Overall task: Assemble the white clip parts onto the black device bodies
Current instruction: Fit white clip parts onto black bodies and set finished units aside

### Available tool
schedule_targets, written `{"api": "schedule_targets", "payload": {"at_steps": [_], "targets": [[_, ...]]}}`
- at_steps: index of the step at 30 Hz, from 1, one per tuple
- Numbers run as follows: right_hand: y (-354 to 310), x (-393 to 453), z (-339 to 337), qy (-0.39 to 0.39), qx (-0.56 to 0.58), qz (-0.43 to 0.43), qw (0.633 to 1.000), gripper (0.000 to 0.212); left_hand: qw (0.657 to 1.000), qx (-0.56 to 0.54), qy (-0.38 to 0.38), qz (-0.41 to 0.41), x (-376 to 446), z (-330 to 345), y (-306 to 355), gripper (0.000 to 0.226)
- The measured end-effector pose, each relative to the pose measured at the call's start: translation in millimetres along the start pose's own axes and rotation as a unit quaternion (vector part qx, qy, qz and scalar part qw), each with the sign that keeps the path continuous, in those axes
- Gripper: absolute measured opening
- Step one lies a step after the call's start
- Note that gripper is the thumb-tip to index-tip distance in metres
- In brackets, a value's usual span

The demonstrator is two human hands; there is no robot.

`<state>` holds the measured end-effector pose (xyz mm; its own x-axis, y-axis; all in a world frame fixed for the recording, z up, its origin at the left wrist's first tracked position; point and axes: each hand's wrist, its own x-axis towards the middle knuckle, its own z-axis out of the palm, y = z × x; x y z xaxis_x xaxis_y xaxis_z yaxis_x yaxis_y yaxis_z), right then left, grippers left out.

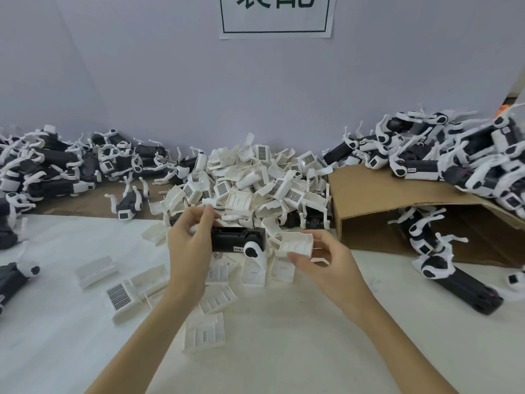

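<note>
2 bare hands meet above the white table (284, 351), whose only bare stretch lies in front between the forearms and toward the near edge. Behind the hands, a heap of white clip parts (250, 180) spreads back to the grey wall (199, 95). On the left, a pile of assembled black-and-white devices (56, 166) lies along the wall on a brown sheet. On the right, a cardboard box (383, 200) lies on its side with its opening toward the viewer, more devices (468, 155) piled on top of it and spilling out in front. Loose clip parts are scattered on the table under and to the left of the hands, so the room around them is tight except toward the viewer.

The left hand (189, 243) grips the left end of a black device body (237, 240), thumb toward the viewer and fingers curled over its top. The body lies roughly level, above the table, with a white round piece (252, 251) at its right front. The right hand (321, 263) pinches a white clip part (295, 244) between thumb and fingers, held just beside the right end of the body; whether they touch cannot be told. Both forearms reach in from the bottom edge. A paper sign (275, 15) hangs on the wall above.
</note>
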<state>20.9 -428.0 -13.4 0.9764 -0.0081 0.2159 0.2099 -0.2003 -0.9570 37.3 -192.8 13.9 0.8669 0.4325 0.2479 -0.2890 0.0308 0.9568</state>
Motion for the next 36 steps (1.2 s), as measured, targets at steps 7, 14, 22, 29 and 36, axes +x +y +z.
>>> {"api": "schedule_targets", "payload": {"at_steps": [7,14,22,29,36], "targets": [[2.0,3.3,0.0,0.018,0.099,0.025,0.995,0.040,0.998,0.006,-0.069,-0.007,-18.8,13.6,-3.5,0.029],[-0.3,-1.1,5.6,0.008,-0.033,-0.037,0.999,0.022,0.993,0.037,-0.111,0.008,-28.5,18.7,-4.6,0.026],[-7.3,-3.9,1.1,0.022,-0.077,-0.126,0.989,0.015,0.986,0.103,-0.120,0.048,-31.3,18.7,-7.4,0.025],[-16.3,0.1,-5.2,0.002,0.128,0.012,0.992,0.057,0.983,0.106,-0.120,0.094,-35.9,21.0,-6.8,0.035],[-14.3,-4.1,0.0,0.009,0.057,-0.010,0.998,0.040,0.980,0.096,-0.130,0.118,-35.4,21.1,-11.3,0.046]]}}
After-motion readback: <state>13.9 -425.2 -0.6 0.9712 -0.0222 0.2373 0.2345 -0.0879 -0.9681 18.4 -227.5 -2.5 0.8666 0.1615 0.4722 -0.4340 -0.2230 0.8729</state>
